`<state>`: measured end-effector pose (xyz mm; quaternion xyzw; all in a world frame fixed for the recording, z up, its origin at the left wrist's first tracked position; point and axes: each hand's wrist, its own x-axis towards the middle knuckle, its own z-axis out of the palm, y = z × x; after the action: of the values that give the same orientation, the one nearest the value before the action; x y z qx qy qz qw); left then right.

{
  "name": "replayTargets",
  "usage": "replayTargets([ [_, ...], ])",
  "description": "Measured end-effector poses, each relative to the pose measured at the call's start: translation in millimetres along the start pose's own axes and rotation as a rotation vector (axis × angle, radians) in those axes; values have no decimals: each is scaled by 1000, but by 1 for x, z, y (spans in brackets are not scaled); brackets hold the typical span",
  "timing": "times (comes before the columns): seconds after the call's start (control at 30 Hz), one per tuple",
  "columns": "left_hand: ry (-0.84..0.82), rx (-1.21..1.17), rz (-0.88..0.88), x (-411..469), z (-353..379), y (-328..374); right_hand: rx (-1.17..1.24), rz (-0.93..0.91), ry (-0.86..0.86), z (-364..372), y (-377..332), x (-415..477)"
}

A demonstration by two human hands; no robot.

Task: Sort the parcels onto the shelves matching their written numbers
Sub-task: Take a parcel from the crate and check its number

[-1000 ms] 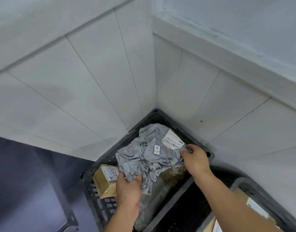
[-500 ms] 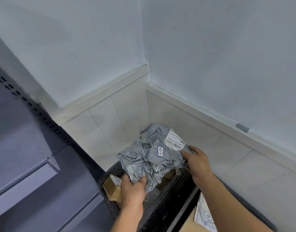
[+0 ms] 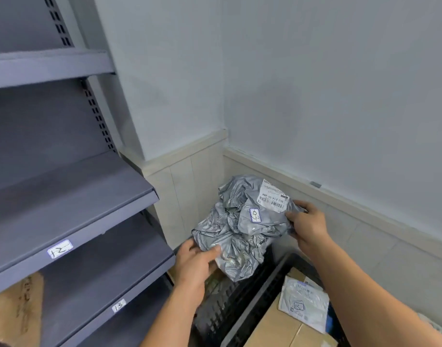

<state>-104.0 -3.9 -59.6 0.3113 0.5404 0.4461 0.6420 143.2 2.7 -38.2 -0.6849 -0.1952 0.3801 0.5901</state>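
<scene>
Evidently early: grey parcel (image 3: 242, 226) was held above the crate (image 3: 230, 304), unshelved.
Left grip (image 3: 195, 261) and right grip (image 3: 307, 226) each pinched its crumpled edges; further parcels (image 3: 302, 306) lay crated near right, shelves (image 3: 72, 186) stood left.

Legible marks, logged
Lower left, I read "12" tag (image 3: 60, 249) and "13" tag (image 3: 118, 305) on shelf edges; label (image 3: 273, 197) on my parcel (image 3: 240, 234): "862-E14 00 888".

We hold the parcel (image 3: 242, 229) between our left hand (image 3: 195, 261) and right hand (image 3: 307, 226). The shelves (image 3: 72, 196) stand left. In the near-right crate (image 3: 255, 314), a mailer (image 3: 302, 304) lies on a box (image 3: 272, 329).
</scene>
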Motion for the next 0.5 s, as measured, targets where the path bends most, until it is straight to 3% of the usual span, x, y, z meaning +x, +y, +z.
replayTargets([
  [0.3, -63, 142, 67, -58, -9, 20, -68, -140, -115, -30, -35, -55],
  [0.5, 22, -24, 70, -91, -2, 14, 72, -199, -201, -35, -39, -93],
])
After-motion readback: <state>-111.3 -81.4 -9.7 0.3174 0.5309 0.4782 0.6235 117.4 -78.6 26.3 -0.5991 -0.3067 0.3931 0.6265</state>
